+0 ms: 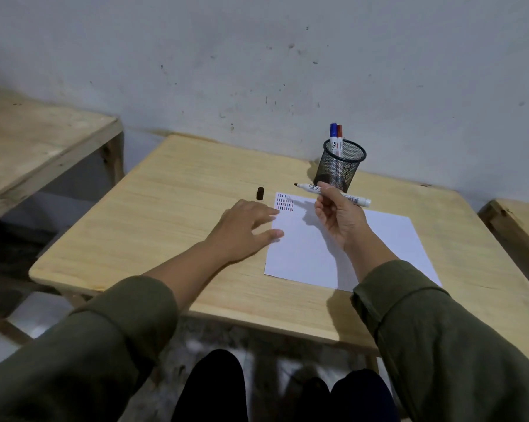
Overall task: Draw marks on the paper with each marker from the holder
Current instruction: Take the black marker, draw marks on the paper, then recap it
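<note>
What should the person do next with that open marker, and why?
Probably lower the right hand so the uncapped marker touches the paper beside the existing marks. Its tip is in the air, its cap is off, and the left hand steadies the sheet.

Both arms in olive-green long sleeves: left sleeve (83,345) at lower left of frame, right sleeve (449,345) at lower right. Fabric is plain and matte, no print or logo visible. Each sleeve ends in a wide stitched cuff band with a visible seam, pushed up so the forearms are bare. Left hand (245,229) and right hand (339,220) are bare, no rings, watch or gloves visible. Bottom centre: dark, near-black trousers (214,388) over both knees.
</note>
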Action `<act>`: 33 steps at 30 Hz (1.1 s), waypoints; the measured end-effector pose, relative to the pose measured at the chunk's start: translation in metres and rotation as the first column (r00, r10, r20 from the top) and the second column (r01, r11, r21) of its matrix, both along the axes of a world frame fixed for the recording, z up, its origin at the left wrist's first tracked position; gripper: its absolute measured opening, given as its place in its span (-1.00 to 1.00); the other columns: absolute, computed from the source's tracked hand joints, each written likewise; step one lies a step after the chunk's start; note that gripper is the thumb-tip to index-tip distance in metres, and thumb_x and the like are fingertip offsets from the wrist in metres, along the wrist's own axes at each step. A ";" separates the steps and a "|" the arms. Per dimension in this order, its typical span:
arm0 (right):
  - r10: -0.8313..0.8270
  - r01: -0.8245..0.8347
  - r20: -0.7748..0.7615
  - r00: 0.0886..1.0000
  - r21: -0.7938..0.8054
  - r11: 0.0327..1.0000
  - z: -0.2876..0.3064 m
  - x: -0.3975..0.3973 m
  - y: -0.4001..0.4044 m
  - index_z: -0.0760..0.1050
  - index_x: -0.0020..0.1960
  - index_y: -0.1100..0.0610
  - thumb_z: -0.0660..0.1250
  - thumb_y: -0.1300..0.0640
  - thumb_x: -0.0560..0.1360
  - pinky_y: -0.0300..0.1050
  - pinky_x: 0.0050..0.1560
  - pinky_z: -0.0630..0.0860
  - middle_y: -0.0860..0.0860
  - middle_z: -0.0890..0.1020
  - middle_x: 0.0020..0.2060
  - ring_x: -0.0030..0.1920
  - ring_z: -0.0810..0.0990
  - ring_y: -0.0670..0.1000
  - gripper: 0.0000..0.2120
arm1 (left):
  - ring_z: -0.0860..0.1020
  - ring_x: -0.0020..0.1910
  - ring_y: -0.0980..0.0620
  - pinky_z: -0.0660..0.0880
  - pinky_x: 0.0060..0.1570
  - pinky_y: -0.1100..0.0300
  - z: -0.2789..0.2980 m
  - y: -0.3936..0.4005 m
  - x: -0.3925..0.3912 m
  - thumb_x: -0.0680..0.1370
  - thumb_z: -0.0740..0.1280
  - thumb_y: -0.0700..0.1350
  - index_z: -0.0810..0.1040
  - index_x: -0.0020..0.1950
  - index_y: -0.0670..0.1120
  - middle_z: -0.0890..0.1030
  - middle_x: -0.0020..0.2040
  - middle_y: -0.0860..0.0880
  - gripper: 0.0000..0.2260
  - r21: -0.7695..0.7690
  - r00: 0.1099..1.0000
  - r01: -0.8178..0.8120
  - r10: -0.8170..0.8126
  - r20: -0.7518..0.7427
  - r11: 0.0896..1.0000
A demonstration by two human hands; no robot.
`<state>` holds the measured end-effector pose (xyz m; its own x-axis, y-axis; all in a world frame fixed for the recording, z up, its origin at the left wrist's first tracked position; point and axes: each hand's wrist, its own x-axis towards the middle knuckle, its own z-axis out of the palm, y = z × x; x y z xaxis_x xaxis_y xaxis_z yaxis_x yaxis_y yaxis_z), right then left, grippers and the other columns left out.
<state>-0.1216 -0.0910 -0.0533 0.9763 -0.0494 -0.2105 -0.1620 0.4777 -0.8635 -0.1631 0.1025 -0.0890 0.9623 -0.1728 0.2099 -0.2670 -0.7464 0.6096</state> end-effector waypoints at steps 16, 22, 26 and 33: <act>-0.012 0.034 0.059 0.998 -0.397 0.917 -0.016 -0.004 0.011 0.60 -0.18 0.17 0.36 0.27 0.44 -0.36 -0.50 0.32 0.02 0.43 -0.46 -0.51 0.35 -0.12 -0.93 | 0.26 0.36 0.10 0.18 0.33 0.06 -0.006 -0.003 0.002 0.40 0.33 0.26 0.47 0.30 0.12 0.45 0.36 0.17 -0.50 0.130 0.997 0.051 -0.044 -0.061 0.990; -0.012 0.025 0.036 0.999 -0.374 0.927 -0.014 -0.006 0.011 0.62 0.00 0.28 0.36 0.28 0.44 -0.36 -0.50 0.32 0.03 0.44 -0.43 -0.45 0.35 -0.09 -0.84 | 0.25 0.36 0.11 0.16 0.33 0.07 -0.006 -0.002 0.003 0.40 0.33 0.26 0.47 0.30 0.12 0.45 0.36 0.18 -0.50 0.125 0.997 0.052 -0.044 -0.069 0.991; 0.008 0.008 0.048 0.999 -0.335 0.942 -0.013 -0.008 0.012 0.63 -0.10 0.21 0.35 0.33 0.44 -0.38 -0.48 0.38 0.02 0.51 -0.44 -0.47 0.42 -0.13 -0.90 | 0.25 0.36 0.11 0.16 0.32 0.08 -0.005 -0.003 0.003 0.40 0.33 0.26 0.47 0.30 0.12 0.45 0.36 0.18 -0.50 0.126 0.997 0.053 -0.044 -0.071 0.991; 0.042 -0.010 0.081 0.996 -0.358 0.934 -0.015 -0.008 0.011 0.61 -0.20 0.13 0.32 0.36 0.43 -0.37 -0.47 0.35 -0.02 0.47 -0.53 -0.46 0.39 -0.10 -0.83 | 0.24 0.37 0.12 0.13 0.33 0.09 -0.004 -0.003 0.002 0.40 0.33 0.25 0.47 0.31 0.11 0.43 0.37 0.17 -0.49 0.121 0.996 0.055 -0.045 -0.083 0.991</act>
<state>-0.1293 -0.0800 -0.0680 0.9919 -0.0799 -0.0990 -0.0879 0.1322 -0.9873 -0.1615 0.0992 -0.0925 0.9646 -0.2410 0.1071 -0.2603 -0.8036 0.5352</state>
